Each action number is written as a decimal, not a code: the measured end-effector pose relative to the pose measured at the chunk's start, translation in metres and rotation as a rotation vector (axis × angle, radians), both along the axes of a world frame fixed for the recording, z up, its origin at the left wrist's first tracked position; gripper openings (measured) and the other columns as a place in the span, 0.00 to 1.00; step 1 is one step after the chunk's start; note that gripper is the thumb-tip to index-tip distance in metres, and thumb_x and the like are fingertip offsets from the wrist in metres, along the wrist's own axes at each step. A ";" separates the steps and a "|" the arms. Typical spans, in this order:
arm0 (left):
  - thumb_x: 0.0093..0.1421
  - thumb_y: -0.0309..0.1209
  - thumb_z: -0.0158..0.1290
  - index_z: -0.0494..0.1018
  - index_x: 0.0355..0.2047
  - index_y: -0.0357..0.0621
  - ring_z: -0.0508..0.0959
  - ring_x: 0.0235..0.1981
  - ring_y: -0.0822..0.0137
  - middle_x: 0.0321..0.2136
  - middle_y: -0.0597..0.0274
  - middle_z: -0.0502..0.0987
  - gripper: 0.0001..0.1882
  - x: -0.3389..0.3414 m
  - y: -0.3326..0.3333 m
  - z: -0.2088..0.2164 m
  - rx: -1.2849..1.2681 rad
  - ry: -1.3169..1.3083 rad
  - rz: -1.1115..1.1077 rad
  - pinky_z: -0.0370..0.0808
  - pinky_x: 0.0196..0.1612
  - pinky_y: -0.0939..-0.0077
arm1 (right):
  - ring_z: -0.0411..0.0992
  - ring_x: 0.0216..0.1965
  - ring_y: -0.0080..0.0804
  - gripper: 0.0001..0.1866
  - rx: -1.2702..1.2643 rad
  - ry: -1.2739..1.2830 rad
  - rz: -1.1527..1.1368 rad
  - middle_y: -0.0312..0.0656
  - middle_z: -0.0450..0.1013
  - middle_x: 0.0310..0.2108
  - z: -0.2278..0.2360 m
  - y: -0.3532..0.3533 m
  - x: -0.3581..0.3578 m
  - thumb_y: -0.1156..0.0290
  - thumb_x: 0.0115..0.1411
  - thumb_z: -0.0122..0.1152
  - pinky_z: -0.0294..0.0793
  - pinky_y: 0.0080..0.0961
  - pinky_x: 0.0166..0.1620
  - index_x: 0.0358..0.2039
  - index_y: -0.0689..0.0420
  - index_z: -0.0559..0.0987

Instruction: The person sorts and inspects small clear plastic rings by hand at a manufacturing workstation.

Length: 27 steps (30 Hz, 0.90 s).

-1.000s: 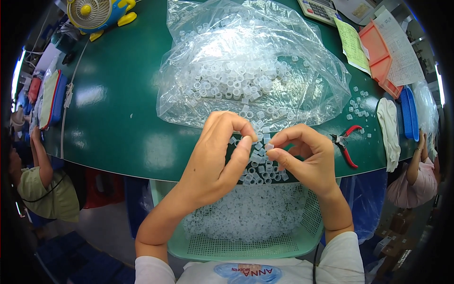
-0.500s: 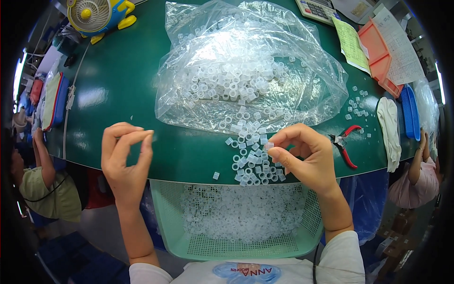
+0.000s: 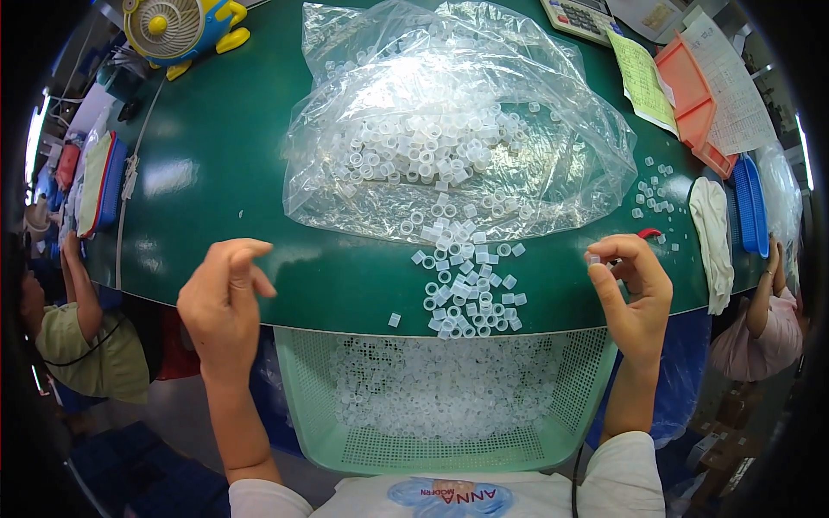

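My right hand [image 3: 637,298] pinches a small translucent plastic ring [image 3: 593,258] between thumb and fingertips, over the table to the right of the loose pile. My left hand [image 3: 226,306] hovers at the table's front edge on the left, thumb and index finger apart, with nothing visible in it. Between the hands lies a loose pile of translucent plastic rings [image 3: 466,293], some upright and some on their sides. Behind it spreads a clear plastic bag [image 3: 570,181] full of similar rings. Below the table edge, a green perforated basket [image 3: 306,414] contains many more.
Red-handled pliers [image 3: 649,233] are mostly hidden behind my right hand. Farther right are scattered small pieces [image 3: 654,186], a white glove [image 3: 712,242] and a blue basket [image 3: 749,207]. A toy-like fan [image 3: 168,30] stands far left; a calculator [image 3: 579,19] lies far right. Other people sit at both sides.
My right hand has moved right, away from the pile, carrying a ring and now covering most of the pliers. My left hand has shifted slightly down, its thumb and index finger parting.
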<state>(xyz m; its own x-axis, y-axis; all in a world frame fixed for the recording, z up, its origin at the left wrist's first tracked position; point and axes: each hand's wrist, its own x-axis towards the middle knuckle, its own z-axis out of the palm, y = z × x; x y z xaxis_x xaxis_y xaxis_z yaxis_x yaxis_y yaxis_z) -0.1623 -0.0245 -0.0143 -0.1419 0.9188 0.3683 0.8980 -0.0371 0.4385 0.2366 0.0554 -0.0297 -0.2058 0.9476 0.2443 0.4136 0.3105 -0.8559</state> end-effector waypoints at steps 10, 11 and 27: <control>0.62 0.14 0.58 0.79 0.40 0.39 0.80 0.36 0.60 0.36 0.57 0.81 0.09 0.120 0.058 -0.012 0.031 -0.404 -0.581 0.77 0.37 0.70 | 0.77 0.33 0.12 0.11 -0.152 0.137 0.152 0.33 0.84 0.37 -0.010 0.001 -0.035 0.75 0.59 0.76 0.65 0.11 0.28 0.42 0.57 0.86; 0.62 0.14 0.58 0.79 0.40 0.39 0.80 0.36 0.59 0.35 0.58 0.81 0.08 0.123 0.059 -0.011 0.013 -0.434 -0.574 0.77 0.37 0.69 | 0.77 0.33 0.12 0.11 -0.148 0.134 0.150 0.33 0.84 0.37 -0.010 0.002 -0.035 0.75 0.59 0.76 0.65 0.11 0.28 0.42 0.57 0.86; 0.66 0.22 0.60 0.80 0.40 0.39 0.78 0.32 0.73 0.35 0.62 0.81 0.03 0.133 0.065 -0.016 -0.268 -0.695 -0.616 0.73 0.30 0.79 | 0.75 0.30 0.13 0.09 -0.067 0.064 0.168 0.32 0.84 0.37 -0.008 0.002 -0.044 0.75 0.57 0.77 0.61 0.13 0.24 0.38 0.55 0.87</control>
<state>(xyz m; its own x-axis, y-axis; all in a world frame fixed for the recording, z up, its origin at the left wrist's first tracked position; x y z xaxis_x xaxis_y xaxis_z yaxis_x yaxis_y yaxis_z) -0.0289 0.0403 -0.0302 0.2859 0.9462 0.1514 0.2915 -0.2364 0.9269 0.1928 0.0575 -0.0382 -0.3490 0.9158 0.1991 0.3049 0.3118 -0.8999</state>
